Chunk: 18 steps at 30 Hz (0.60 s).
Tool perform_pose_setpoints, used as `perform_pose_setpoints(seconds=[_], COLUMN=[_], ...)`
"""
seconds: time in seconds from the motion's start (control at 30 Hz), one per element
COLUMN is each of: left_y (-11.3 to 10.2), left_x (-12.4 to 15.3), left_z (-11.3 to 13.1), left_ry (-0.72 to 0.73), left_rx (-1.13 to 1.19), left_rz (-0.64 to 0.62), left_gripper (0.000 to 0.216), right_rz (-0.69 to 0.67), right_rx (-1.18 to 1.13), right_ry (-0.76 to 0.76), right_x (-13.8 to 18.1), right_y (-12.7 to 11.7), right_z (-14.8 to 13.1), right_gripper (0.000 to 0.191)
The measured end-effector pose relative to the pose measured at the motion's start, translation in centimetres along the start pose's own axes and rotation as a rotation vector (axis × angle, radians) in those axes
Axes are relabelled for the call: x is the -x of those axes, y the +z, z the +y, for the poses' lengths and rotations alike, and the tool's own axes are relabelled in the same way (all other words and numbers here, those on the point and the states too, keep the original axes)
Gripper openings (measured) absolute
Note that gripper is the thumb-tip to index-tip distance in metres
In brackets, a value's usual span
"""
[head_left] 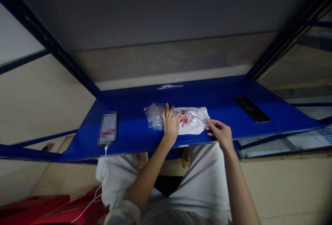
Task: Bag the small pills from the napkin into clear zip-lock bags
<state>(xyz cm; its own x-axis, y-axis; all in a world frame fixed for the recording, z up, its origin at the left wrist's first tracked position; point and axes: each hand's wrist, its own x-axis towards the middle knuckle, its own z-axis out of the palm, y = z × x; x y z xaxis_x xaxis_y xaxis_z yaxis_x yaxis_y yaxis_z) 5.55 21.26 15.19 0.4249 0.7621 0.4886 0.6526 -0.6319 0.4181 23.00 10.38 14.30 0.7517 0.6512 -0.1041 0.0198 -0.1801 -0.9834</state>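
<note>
Both hands are working at the small pieces (184,118), so I judge that the step in hand is the handling of these pieces and the clear film (199,116) beside and partly over them. A careful next move is calling for light fingers, because the pieces are looking loose and small. The pieces, pink and brown, are lying on the white sheet (192,130), between the hands and nearer to the left hand (171,124). This hand is standing with its fingers spread wide, its thumb reaching to the left side of the pieces; a clear bag (154,113) is lying just left of it. The right hand (221,133) is keeping its fingers narrow at the right end of the film; whether it is gripping film, sheet or both, I cannot tell. Everything is resting on the blue shelf (129,105).
</note>
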Motion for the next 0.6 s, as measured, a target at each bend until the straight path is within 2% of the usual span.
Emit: perform_pose_setpoints(seconds=[0.2,0.33,0.5,0.6], left_y=[-0.8,-1.0,-0.3,0.1], left_x=[2.4,3.0,2.6,2.5], left_z=[0.4,0.8,1.3,1.4], left_ry=[0.027,0.081,0.122,0.151], left_rx=[0.178,0.282,0.293,0.265], left_rz=[0.134,0.097,0.029,0.031], left_gripper=[0.021,0.016,0.017,0.022], right_rz=[-0.022,0.062,0.12,0.143], right_rx=[-0.14,-0.17,-0.061,0.015], right_ry=[0.05,0.013,-0.116,-0.196], right_x=[-0.4,-0.3,-0.1,-0.2], right_y=[-0.4,-0.4,-0.3,-0.2], right_z=[-0.1,-0.9,-2.5,-3.6], right_gripper=[0.044,0.044,0.042,0.042])
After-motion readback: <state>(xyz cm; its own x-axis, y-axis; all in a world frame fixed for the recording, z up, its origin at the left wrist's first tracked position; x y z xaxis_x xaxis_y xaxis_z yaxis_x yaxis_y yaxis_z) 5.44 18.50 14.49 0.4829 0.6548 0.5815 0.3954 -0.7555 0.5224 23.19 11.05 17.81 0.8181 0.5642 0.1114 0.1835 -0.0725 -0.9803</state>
